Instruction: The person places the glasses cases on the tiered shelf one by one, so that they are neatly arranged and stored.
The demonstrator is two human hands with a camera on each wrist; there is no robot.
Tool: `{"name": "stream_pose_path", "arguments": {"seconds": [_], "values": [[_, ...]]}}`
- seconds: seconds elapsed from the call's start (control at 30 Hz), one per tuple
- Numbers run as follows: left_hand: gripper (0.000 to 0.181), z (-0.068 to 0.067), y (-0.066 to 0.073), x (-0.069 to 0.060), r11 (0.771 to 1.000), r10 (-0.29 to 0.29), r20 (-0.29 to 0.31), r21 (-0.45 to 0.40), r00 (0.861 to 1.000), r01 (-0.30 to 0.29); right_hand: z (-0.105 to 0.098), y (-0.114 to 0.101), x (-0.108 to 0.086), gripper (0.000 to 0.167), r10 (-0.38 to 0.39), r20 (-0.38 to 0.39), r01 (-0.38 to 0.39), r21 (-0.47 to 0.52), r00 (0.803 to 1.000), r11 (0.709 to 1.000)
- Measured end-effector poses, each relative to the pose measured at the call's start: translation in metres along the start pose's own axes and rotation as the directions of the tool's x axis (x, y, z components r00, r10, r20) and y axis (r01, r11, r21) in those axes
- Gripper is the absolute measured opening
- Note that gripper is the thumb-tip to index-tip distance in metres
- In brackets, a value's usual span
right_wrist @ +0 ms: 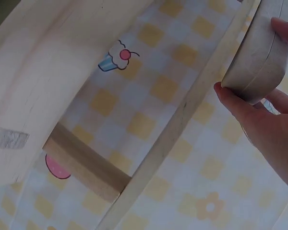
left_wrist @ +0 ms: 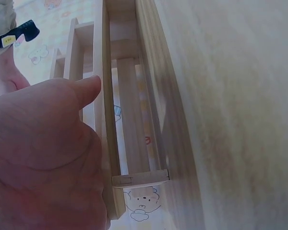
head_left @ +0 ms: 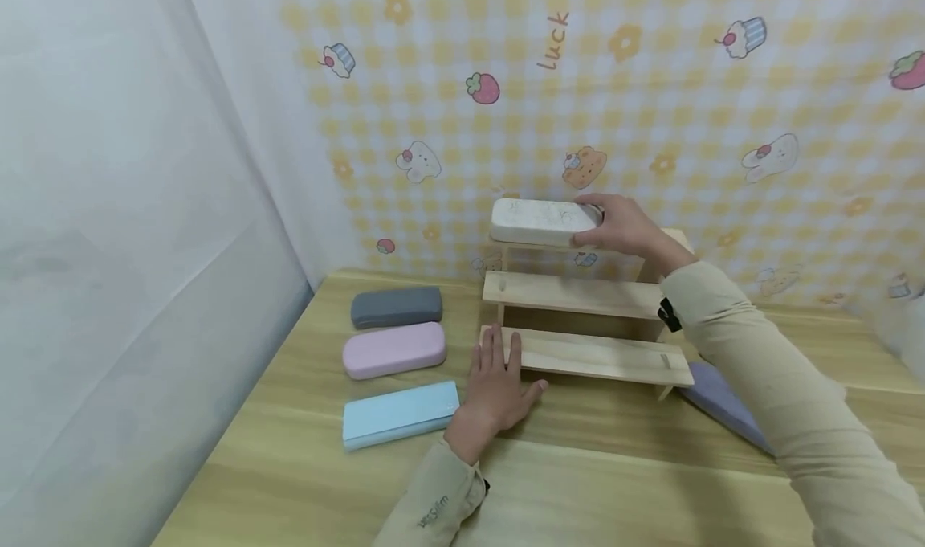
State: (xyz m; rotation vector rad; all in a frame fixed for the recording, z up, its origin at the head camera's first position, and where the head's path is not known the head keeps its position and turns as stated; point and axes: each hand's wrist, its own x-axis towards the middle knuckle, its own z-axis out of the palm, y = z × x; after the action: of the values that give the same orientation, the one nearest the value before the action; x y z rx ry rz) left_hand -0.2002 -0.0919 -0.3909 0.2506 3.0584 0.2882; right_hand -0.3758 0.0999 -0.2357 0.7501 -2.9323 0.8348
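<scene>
At the left end of the top tier of a three-step wooden rack (head_left: 585, 292), my right hand (head_left: 625, 226) grips the right end of a white glasses case (head_left: 542, 222). The right wrist view has the thumb and fingers of the right hand (right_wrist: 273, 132) around the end of the case (right_wrist: 261, 57), close against the shelf board. My left hand (head_left: 495, 394) rests with straight fingers on the left end of the lowest tier. In the left wrist view, the left hand (left_wrist: 43, 158) lies along the rack's board (left_wrist: 105, 120), its thumb at the edge.
Left of the rack lie a grey case (head_left: 396, 307), a pink case (head_left: 394, 350) and a light blue case (head_left: 401, 413). A purple-grey case (head_left: 726, 402) lies at the right, partly behind the right sleeve (head_left: 780, 378). A checked cloth (head_left: 636, 89) hangs behind the wooden table (head_left: 289, 451).
</scene>
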Motion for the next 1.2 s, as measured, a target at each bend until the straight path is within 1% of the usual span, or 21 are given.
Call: {"name": "stream_pose_path", "arguments": {"seconds": [0.1, 0.2, 0.4, 0.5, 0.63, 0.73, 0.9, 0.97, 1.07, 1.2], "values": [[0.078, -0.002, 0.002, 0.005, 1.000, 0.020, -0.013, -0.002, 1.000, -0.020, -0.003, 0.001, 0.003, 0.072, -0.006, -0.015, 0.006, 0.006, 1.000, 1.000], [0.079, -0.007, 0.003, 0.010, 1.000, 0.025, -0.006, -0.005, 1.000, -0.025, -0.006, 0.001, 0.006, 0.071, 0.003, -0.006, -0.003, 0.028, 1.000, 1.000], [0.080, -0.014, -0.001, 0.013, 0.999, -0.008, -0.005, 0.035, 1.000, 0.008, -0.008, -0.003, 0.017, 0.068, -0.011, 0.010, 0.010, 0.074, 1.000, 0.997], [0.080, -0.014, 0.000, 0.011, 0.999, -0.017, 0.008, 0.044, 1.000, 0.016, -0.006, -0.002, 0.016, 0.070, -0.007, 0.039, 0.002, 0.111, 0.999, 0.994], [0.080, -0.009, 0.005, 0.008, 0.999, -0.017, 0.026, 0.039, 1.000, 0.016, -0.004, 0.005, 0.009, 0.073, -0.007, 0.085, -0.009, 0.177, 0.996, 0.984], [0.080, -0.008, 0.005, 0.010, 0.999, -0.019, 0.020, 0.041, 1.000, 0.018, -0.003, 0.009, 0.008, 0.073, -0.017, 0.088, -0.001, 0.198, 0.996, 0.980], [0.082, -0.012, 0.004, 0.013, 0.999, -0.004, 0.012, 0.034, 1.000, 0.004, -0.006, 0.008, 0.008, 0.073, -0.016, 0.083, -0.001, 0.202, 0.996, 0.979], [0.083, -0.013, 0.005, 0.012, 1.000, 0.000, 0.004, 0.026, 1.000, 0.000, -0.005, 0.008, 0.007, 0.073, -0.026, 0.071, 0.010, 0.208, 0.997, 0.978], [0.086, -0.009, 0.004, 0.006, 1.000, -0.004, 0.027, 0.031, 1.000, 0.003, 0.002, 0.011, 0.004, 0.074, -0.027, 0.082, 0.009, 0.215, 0.996, 0.977], [0.089, -0.006, -0.001, 0.000, 0.999, -0.006, 0.046, 0.033, 0.999, 0.004, 0.012, 0.010, 0.000, 0.075, -0.001, 0.108, -0.025, 0.242, 0.994, 0.970]]}}
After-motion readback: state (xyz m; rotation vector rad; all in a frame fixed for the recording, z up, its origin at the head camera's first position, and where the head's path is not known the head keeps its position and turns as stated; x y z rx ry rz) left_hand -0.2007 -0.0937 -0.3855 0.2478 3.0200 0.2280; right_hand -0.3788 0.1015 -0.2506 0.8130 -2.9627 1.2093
